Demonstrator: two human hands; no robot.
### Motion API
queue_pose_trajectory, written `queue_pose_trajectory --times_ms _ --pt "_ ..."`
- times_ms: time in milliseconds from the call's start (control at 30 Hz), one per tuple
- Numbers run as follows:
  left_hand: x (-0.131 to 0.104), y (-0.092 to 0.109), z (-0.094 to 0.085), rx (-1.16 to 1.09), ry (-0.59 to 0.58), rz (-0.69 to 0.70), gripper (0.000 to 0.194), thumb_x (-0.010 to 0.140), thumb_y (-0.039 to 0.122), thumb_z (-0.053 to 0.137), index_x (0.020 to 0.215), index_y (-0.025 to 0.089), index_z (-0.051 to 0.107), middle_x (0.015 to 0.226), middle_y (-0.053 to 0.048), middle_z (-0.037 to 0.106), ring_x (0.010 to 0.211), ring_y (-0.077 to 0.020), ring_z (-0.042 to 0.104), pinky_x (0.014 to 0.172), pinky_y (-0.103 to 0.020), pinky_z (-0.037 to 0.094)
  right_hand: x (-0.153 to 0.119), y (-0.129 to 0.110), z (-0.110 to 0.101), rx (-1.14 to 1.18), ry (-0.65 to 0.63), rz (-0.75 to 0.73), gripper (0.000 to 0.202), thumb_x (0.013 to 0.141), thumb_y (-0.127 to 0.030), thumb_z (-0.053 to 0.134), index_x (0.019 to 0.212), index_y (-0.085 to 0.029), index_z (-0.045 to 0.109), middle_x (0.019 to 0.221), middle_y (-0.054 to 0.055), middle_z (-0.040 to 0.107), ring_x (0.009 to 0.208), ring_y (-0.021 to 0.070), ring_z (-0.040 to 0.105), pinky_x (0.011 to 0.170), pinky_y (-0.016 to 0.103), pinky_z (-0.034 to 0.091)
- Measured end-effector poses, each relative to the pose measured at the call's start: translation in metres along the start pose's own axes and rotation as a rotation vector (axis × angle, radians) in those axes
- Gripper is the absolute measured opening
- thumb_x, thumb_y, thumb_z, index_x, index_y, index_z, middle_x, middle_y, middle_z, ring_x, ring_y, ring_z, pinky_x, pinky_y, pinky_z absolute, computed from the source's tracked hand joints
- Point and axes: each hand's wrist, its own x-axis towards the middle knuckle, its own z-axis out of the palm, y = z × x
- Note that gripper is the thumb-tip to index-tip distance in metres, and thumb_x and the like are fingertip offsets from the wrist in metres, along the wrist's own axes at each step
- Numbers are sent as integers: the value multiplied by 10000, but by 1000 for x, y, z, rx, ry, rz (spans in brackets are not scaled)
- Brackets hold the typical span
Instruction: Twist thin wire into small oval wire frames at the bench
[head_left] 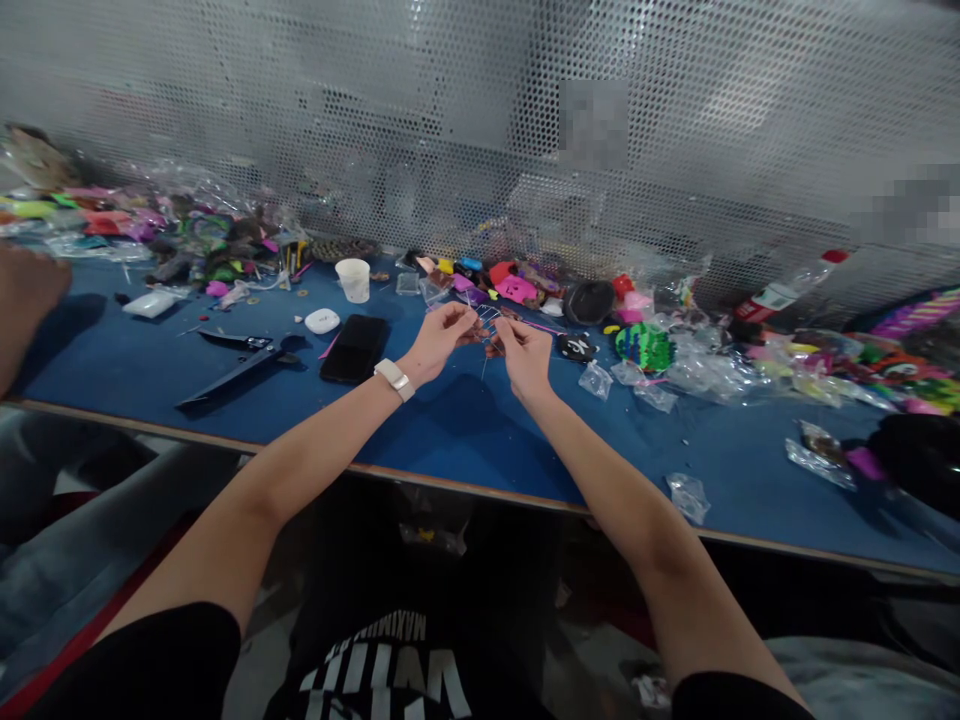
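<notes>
Holding one thin wiry piece (489,316) at the clock's centre

Head view: taking the piece as the middle of the dial, over a blue table (480,445). Pinching it from nine o'clock with the left hand (441,340), pressing thumb and finger together; pinching it likewise from three with the right hand (526,355). Showing one fine strand (484,369) toward six, but appearing too small for telling the exact make.

Probably weighing next to nothing, bending readily, sliding easily between dry fingers and risking a kink under any hard pull. Calling for a light pinch near the ends rather than a squeeze across the middle.

Counting outward: at nine, one phone (354,350), one white case (322,321) and, farther off, one dark bladed tool (234,376); between nine and ten, one white cup (354,282); between two and three, one round black lid (589,301); at three, one green-and-blue piece (645,347) and, beyond, one bottle (780,298); toward four, one clear bag (688,498) near the edge. Also seeing one blurred co-worker's hand (28,295) far out at nine. Leaving the heaped coloured pieces (516,288) uncounted, overlapping too much.
</notes>
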Motion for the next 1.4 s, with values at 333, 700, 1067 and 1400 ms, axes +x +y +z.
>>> queue_pose_trajectory --times_ms 333,700,1067,1400 --pt "0 2 -1 125 118 86 480 1100 620 790 838 224 720 862 -71 805 817 -215 792 838 -395 678 -11 -16 -3 -262 -41 -213 640 962 -908 763 898 -285 892 813 53 812 673 269 768 773 467 705" --pt "3 -2 -7 281 236 171 500 1093 688 768 922 219 755 962 -108 815 770 -229 792 739 -381 632 -12 -11 -2 -322 -46 -264 647 1032 -891 691 895 -287 880 808 54 807 692 284 790 763 464 689" --pt "6 10 -12 559 310 236 392 1118 204 670 729 225 636 760 -37 742 702 -166 684 746 -339 538 -1 -11 -14 -577 -58 -565 596 1208 -638 556 803 -259 776 702 43 714 649 233 706 714 405 566" --pt "5 10 -7 319 216 110 327 1176 235 618 875 202 743 956 -84 805 839 -182 775 772 -334 608 1 -5 -12 -318 -51 -327 697 1029 -916 676 888 -261 868 760 41 783 593 237 763 627 415 631"
